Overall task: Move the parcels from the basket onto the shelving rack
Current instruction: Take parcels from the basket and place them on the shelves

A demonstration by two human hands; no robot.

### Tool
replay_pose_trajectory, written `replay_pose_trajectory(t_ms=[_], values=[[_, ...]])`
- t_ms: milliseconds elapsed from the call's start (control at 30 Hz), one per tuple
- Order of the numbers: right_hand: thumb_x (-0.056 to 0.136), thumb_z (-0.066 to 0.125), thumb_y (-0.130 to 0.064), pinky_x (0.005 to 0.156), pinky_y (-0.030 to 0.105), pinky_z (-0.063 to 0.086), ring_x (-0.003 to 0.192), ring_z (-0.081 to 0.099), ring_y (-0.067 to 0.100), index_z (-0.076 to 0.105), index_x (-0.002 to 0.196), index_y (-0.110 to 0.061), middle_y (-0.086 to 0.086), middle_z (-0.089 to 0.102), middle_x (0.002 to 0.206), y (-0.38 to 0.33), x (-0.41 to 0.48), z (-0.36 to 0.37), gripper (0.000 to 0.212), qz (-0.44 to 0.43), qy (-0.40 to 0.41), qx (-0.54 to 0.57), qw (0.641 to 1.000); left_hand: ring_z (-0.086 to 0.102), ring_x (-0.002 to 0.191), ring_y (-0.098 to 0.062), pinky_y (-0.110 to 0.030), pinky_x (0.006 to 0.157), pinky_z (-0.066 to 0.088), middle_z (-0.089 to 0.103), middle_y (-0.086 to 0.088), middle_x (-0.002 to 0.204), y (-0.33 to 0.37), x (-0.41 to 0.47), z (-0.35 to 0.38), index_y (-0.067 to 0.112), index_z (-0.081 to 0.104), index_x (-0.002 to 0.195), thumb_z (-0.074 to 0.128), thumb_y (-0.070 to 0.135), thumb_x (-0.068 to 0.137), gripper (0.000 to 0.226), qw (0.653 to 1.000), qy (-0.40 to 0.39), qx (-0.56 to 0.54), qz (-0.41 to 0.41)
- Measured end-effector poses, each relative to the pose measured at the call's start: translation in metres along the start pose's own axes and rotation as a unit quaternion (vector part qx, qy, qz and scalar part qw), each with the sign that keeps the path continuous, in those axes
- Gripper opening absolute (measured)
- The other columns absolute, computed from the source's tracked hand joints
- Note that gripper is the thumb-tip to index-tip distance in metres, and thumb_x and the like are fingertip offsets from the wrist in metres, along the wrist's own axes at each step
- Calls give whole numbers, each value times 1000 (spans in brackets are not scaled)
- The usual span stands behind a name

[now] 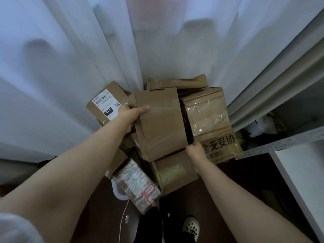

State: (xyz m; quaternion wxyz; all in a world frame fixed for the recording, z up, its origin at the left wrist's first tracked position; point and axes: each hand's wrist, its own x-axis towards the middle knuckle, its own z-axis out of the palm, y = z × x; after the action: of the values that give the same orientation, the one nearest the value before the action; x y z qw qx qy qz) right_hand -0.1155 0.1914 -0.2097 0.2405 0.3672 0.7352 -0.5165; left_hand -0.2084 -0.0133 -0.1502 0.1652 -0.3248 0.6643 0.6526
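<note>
Left hand (130, 114), right hand (197, 149) gripping taped brown parcel (159, 123), white curtain (70, 50) behind

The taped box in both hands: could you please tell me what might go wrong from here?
1. The right hand holds only the lower corner of the taped box, and the thumb of the left hand lies on glossy tape, so the box may slip.
2. The labelled box sits tilted beside it in a loose heap; lifting could topple it.
3. A cord trails on the floor near the shoe: a possible trip.
</note>
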Motion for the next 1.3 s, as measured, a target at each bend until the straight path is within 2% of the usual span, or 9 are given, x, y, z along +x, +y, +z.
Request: replay_pose_trajectory(t_ms=[300, 400, 533, 700, 867, 1000, 1133, 1233, 1300], values=[[82, 68, -45, 92, 40, 46, 108, 57, 24, 55, 117, -22, 3, 61, 112, -22, -42, -57, 44, -44, -74, 217, 972, 71, 68, -20, -31, 59, 59, 72, -9, 79, 29, -74, -30, 4, 59, 105, 81, 22, 73, 43, 997, -28, -70, 6], [67, 76, -40, 88, 42, 52, 104, 60, 28, 59, 115, -16, 9, 66, 109, -30, -61, -89, 57, -86, -162, 290, 939, 69, 56, -15, -24, 48, 54, 71, -4, 64, 34, -104, -27, 6, 60, 100, 74, 22, 81, 29, 993, -69, -90, 15], [62, 79, -26, 89, 56, 51, 98, 62, 31, 63, 107, -9, 13, 68, 102, -43, -87, -119, 51, -155, -179, 306, 922, 68, 67, -16, -28, 61, 57, 66, -7, 83, 40, -137, -15, 3, 59, 110, 73, 29, 80, 43, 996, -43, -67, 37], [67, 85, -22, 73, 27, 53, 90, 62, 15, 57, 109, -12, -1, 64, 98, -63, -117, -126, 51, -333, 16, 184, 925, 50, 119, -29, -44, 97, 46, 47, -8, 136, 52, -194, 39, 7, 28, 146, 75, 55, 72, 100, 996, 19, 45, 76], [63, 86, -32, 80, 36, 52, 99, 55, 16, 52, 116, -14, -2, 55, 108, -63, -135, -116, 64, -494, 158, 28, 855, 60, 85, -20, -38, 77, 55, 60, -3, 98, 61, -246, 103, 4, 47, 118, 78, 33, 78, 58, 989, -86, -72, 101], [65, 83, -18, 86, 40, 50, 103, 53, 20, 56, 113, -8, 5, 56, 109, -63, -143, -109, 55, -625, 230, -53, 744, 66, 90, -29, -41, 80, 57, 66, -13, 106, 70, -250, 112, 5, 53, 119, 84, 30, 71, 62, 987, -62, -114, 94], [70, 78, -21, 97, 46, 47, 113, 53, 27, 55, 119, -4, 11, 58, 117, -64, -144, -118, 58, -695, 231, -145, 665, 59, 71, -23, -32, 50, 50, 59, -12, 93, 77, -248, 104, 7, 44, 125, 80, 23, 75, 63, 991, -33, -105, 77], [74, 65, -45, 96, 32, 44, 115, 48, 17, 50, 124, -8, 6, 54, 122, -59, -151, -128, 64, -704, 168, -178, 667, 59, 74, -24, -34, 45, 49, 58, -12, 94, 74, -240, 91, 9, 41, 130, 76, 13, 77, 64, 989, -32, -124, 69], [78, 56, -53, 96, 27, 40, 116, 45, 12, 46, 129, -12, 0, 49, 125, -59, -154, -141, 66, -660, 151, -132, 724, 60, 78, -24, -35, 51, 52, 60, -12, 94, 72, -234, 80, 8, 43, 128, 73, 7, 79, 57, 986, -57, -139, 75]])
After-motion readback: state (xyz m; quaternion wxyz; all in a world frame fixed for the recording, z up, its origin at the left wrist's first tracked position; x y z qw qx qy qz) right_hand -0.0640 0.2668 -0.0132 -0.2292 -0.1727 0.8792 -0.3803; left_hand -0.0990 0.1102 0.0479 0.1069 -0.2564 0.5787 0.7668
